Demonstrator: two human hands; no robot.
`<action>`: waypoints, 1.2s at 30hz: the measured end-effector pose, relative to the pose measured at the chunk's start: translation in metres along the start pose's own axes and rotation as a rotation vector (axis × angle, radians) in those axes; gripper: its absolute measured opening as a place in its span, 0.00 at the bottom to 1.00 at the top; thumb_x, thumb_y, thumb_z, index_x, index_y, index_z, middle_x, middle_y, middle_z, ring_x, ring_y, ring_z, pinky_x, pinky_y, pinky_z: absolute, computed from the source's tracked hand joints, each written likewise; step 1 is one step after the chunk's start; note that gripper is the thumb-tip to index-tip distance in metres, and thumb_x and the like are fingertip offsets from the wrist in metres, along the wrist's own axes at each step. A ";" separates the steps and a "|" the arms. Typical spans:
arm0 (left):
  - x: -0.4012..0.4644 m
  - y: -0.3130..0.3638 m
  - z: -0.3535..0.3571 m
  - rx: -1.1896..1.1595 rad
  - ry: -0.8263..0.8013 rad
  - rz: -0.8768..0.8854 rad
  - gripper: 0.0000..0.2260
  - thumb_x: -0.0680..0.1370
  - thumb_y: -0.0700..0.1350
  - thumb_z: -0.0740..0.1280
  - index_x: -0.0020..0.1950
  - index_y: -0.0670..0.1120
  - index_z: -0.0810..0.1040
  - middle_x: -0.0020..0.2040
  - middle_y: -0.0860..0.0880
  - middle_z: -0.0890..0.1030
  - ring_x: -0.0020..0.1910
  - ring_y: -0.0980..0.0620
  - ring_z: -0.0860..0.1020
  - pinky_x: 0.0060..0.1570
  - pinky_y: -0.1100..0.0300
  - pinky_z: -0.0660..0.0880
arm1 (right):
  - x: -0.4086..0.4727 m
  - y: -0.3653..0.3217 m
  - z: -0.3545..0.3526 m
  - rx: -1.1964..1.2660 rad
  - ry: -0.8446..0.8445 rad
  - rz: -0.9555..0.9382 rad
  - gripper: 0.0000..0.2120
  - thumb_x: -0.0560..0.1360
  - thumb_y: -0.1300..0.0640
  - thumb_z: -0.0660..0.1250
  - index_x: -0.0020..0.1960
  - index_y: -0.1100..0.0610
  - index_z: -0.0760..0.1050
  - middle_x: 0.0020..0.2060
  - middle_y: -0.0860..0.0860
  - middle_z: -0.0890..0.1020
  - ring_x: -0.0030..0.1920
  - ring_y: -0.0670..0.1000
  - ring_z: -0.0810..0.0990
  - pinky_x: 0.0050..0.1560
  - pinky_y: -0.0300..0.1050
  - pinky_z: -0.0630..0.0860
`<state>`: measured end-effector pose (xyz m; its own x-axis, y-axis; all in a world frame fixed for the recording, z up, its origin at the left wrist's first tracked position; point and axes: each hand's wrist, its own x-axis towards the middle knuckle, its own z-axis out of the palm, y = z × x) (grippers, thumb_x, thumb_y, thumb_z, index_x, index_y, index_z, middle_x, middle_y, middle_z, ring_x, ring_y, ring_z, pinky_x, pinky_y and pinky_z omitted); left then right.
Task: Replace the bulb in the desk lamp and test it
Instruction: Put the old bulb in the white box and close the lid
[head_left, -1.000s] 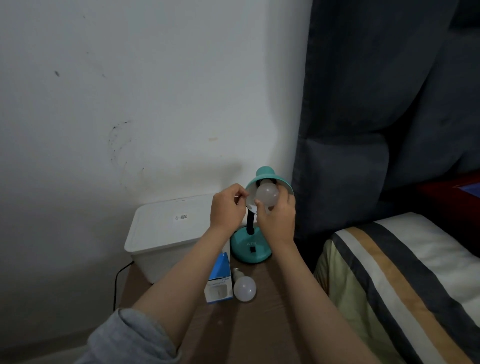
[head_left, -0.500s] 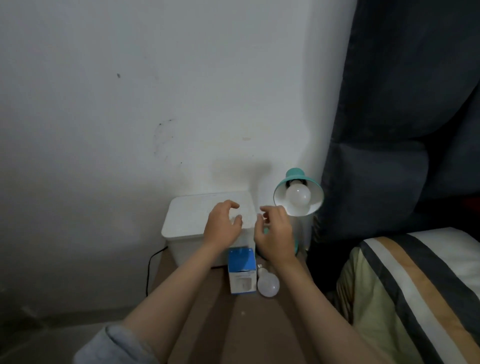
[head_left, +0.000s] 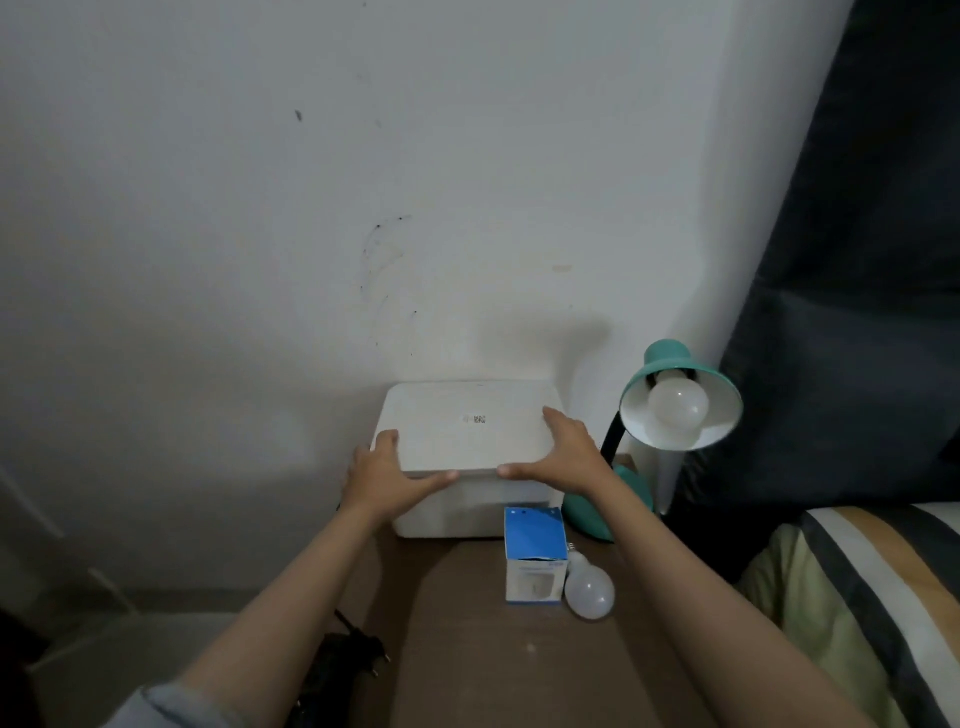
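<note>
A teal desk lamp (head_left: 670, 364) stands at the back right of the brown table (head_left: 483, 660), with an unlit white bulb (head_left: 678, 405) screwed into its shade. A second white bulb (head_left: 589, 592) lies on the table beside a blue and white bulb box (head_left: 535, 553). A white lidded box (head_left: 467, 426) sits against the wall. My left hand (head_left: 382, 475) grips the lid's front left corner. My right hand (head_left: 558, 454) grips its front right corner, thumb along the front edge.
A black plug and cable (head_left: 345, 670) hang at the table's left edge. A striped bed cover (head_left: 878, 587) lies at the right. A dark curtain (head_left: 857, 260) hangs behind the lamp. A white wall is behind everything.
Both hands let go of the bulb and lamp shade, moved left and down, and now clasp the white box's lid. The camera view shifted left.
</note>
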<state>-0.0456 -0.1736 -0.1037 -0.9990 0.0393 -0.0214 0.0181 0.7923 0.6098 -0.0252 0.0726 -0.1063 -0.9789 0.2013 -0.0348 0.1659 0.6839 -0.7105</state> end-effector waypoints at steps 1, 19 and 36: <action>0.001 0.000 0.001 -0.044 -0.002 0.008 0.49 0.58 0.70 0.72 0.71 0.48 0.60 0.66 0.42 0.66 0.66 0.42 0.67 0.65 0.47 0.68 | 0.003 0.001 0.001 -0.024 -0.014 -0.002 0.65 0.44 0.27 0.74 0.73 0.54 0.56 0.68 0.55 0.65 0.68 0.57 0.66 0.66 0.58 0.69; -0.005 0.010 -0.014 -0.143 0.175 0.109 0.45 0.64 0.64 0.72 0.72 0.44 0.60 0.67 0.44 0.65 0.66 0.45 0.67 0.63 0.52 0.68 | -0.014 -0.030 -0.020 -0.026 0.096 -0.087 0.48 0.49 0.30 0.75 0.61 0.55 0.69 0.59 0.53 0.70 0.59 0.53 0.70 0.58 0.53 0.75; -0.230 -0.034 0.023 -0.243 0.234 0.213 0.51 0.56 0.71 0.70 0.70 0.43 0.67 0.74 0.43 0.63 0.72 0.46 0.63 0.69 0.48 0.66 | -0.248 0.029 -0.012 -0.068 0.189 -0.190 0.57 0.54 0.30 0.72 0.74 0.51 0.54 0.73 0.52 0.55 0.72 0.54 0.55 0.70 0.52 0.59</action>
<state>0.1843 -0.1958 -0.1374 -0.9568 0.0252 0.2897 0.2437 0.6131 0.7514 0.2241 0.0510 -0.1098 -0.9548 0.1874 0.2309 -0.0050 0.7663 -0.6425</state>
